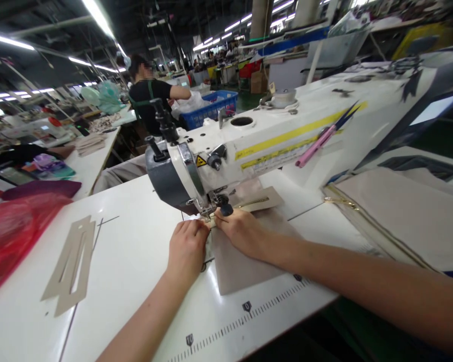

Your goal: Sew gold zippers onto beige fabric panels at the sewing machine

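Left hand: (186, 249) at the front of the sewing machine, fingers curled and closed over the near end of the beige strip; exact grip partly hidden by the knuckles.

Right hand: (241, 232) just beside the left hand, fingers bent and pinching the same strip, heel resting over the beige panel.

Work piece: beige strip (211, 218) lying under the presser foot (206, 210), its far part running back behind the needle area; a slotted beige cut piece (262, 200) lies just behind the machine head, partly under the dark knob (226, 209), which stands in front of the right fingertips.

Machine: white industrial sewing machine (226, 146), head directly ahead of the hands, yellow warning stripes along the arm; pink-handled tool with dark blades (319, 143) resting on it.

Tabletop: white tabletop (128, 271), ruler scale (241, 314) printed along the near edge; beige panel (245, 264) under the right forearm side.

Left of hands: beige slotted template (70, 261) flat on the tabletop; red plastic bag (7, 236) at the left edge.

Right of hands: beige panel with gold zipper (385, 216), well apart from the hands.

Beyond: co-worker in black shirt (151, 95) past the machine, beside a blue crate (211, 108).
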Motion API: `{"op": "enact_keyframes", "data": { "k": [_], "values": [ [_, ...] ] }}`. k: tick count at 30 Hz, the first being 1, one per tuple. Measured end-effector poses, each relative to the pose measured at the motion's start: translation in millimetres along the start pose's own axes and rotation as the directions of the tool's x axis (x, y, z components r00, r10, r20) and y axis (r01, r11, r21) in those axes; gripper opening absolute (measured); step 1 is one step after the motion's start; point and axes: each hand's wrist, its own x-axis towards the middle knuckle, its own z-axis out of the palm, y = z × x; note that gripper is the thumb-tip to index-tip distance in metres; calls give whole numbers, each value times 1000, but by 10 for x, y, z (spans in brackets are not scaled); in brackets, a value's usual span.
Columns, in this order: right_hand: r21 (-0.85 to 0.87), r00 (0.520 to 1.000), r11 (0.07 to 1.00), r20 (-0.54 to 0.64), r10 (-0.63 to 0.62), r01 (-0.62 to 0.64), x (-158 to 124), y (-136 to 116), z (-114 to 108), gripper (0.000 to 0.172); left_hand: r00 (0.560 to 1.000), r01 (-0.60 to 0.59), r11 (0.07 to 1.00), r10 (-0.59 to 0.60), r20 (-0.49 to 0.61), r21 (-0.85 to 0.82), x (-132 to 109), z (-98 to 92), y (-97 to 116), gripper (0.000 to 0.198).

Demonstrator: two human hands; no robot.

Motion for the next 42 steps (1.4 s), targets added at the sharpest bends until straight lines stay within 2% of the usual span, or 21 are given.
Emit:
{"op": "enact_keyframes", "data": {
  "k": [5, 12, 17, 24, 27, 28, 31, 34, 36, 39, 41, 42],
  "values": [
    [28, 1000, 1000, -28, 8, -7, 4, 21, 52, 27, 999, 31, 999, -32, -42, -23, 2, 35, 6, 14],
    [61, 998, 998, -52, 19, -16, 4, 32, 109, 24, 997, 62, 995, -66, -45, -84, -3, 63, 0, 13],
    [140, 996, 990, -72, 43, -33, -21, 27, 150, 24, 993, 102, 993, -105, -46, -65, -25, 72, 24, 15],
    [88, 991, 996, -133, 13, -1, 13, 22, 164, 22, 983, 168, 980, -175, -63, -103, -55, 101, 22, 9],
    [4, 981, 999, -188, 51, -51, -33, 45, 78, 11, 979, 179, 974, -190, -68, -138, -55, 32, 0, 9],
    [-32, 976, 996, -203, 79, -87, -87, 40, 39, 12, 980, 176, 973, -188, -70, -147, -66, -14, 0, 9],
    [-148, 970, 975, -203, 134, -165, -368, -57, -47, 32, 984, 153, 967, -169, -63, -205, -156, -199, 50, 12],
    [-214, 989, 971, -124, 78, -104, -688, -253, -60, 32, 989, 129, 941, -143, -25, -312, -281, -359, 163, 16],
    [-164, 992, 983, -108, 69, -86, -806, -378, -93, 30, 992, 120, 926, -126, 7, -357, -324, -413, 231, 16],
    [111, 987, 981, 4, 159, -159, -772, -458, -285, 23, 994, 111, 903, -100, 48, -416, -286, -425, 266, 29],
    [315, 956, 904, 157, 250, -288, -655, -421, -477, 26, 993, 116, 874, -103, 51, -472, -219, -415, 246, 37],
    [403, 938, 851, 219, 267, -336, -589, -381, -567, 28, 992, 128, 857, -122, 46, -498, -185, -413, 230, 35]
  ]
}}
